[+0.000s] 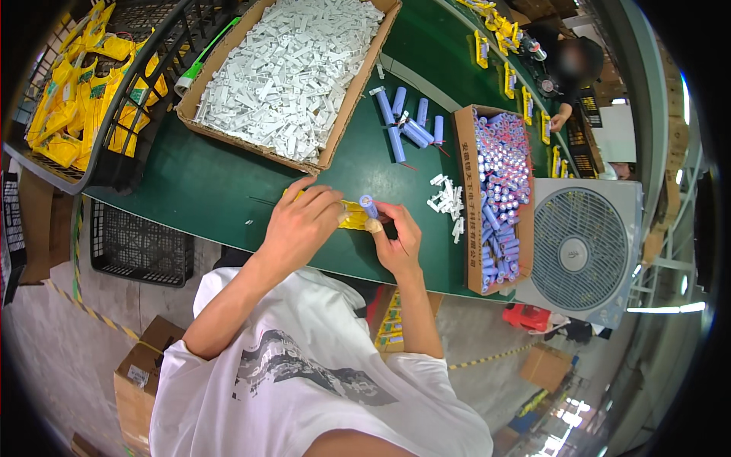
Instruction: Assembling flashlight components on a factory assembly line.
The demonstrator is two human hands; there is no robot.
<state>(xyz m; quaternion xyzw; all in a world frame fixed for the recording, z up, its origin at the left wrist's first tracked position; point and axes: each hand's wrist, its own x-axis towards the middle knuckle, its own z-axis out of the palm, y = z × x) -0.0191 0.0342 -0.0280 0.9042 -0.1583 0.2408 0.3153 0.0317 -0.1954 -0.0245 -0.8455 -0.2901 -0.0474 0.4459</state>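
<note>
My left hand (304, 221) is closed over a yellow plastic casing (353, 219) just above the green table (228, 202). Thumb and fingers of my right hand (400, 240) close around a purple cylindrical battery cell (368, 204), one end of it facing up, against the casing's right end. Part of the casing is hidden under my left fingers. Several loose purple cells (411, 126) with red leads lie farther off on the table. A small heap of white plastic pieces (448, 202) lies to the right of my right hand.
A shallow cardboard box of white plastic pieces (285, 72) stands ahead. On the right are a carton of purple cells (499, 190) and a grey fan (579, 247). A black crate (126, 99) holds yellow casings at left. Across the belt, a co-worker's hand (561, 118) is near yellow pieces.
</note>
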